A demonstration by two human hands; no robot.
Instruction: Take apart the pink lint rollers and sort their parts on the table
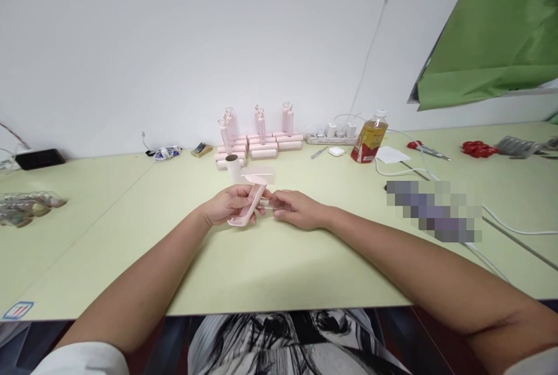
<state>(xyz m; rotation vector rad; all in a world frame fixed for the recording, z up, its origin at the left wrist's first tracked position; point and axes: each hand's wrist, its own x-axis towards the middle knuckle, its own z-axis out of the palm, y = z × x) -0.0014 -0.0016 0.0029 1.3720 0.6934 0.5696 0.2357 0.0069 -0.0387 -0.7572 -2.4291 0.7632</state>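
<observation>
Head view, one entry per item.

1. My left hand (pixel 226 203): closed around the handle of a pink lint roller (pixel 251 203), fingers wrapped from the left.
2. Pink lint roller: held just above the table (pixel 270 270), in front of me at the middle. The handle slants down towards me, with the white roll (pixel 236 169) at the far upper end.
3. My right hand (pixel 296 209): low over the table, fingertips meeting the handle from the right. I cannot tell whether they grip it or only touch it.
4. Stock of pink rollers (pixel 261 145): stacked at the far edge by the wall, several standing upright on top.
5. Bottle (pixel 369 139) of amber liquid: upright, right of the stock, near a power strip (pixel 331 138).
6. Green sheet (pixel 492 32): hanging at upper right.
7. Black box (pixel 39 158): far left, by the wall.
</observation>
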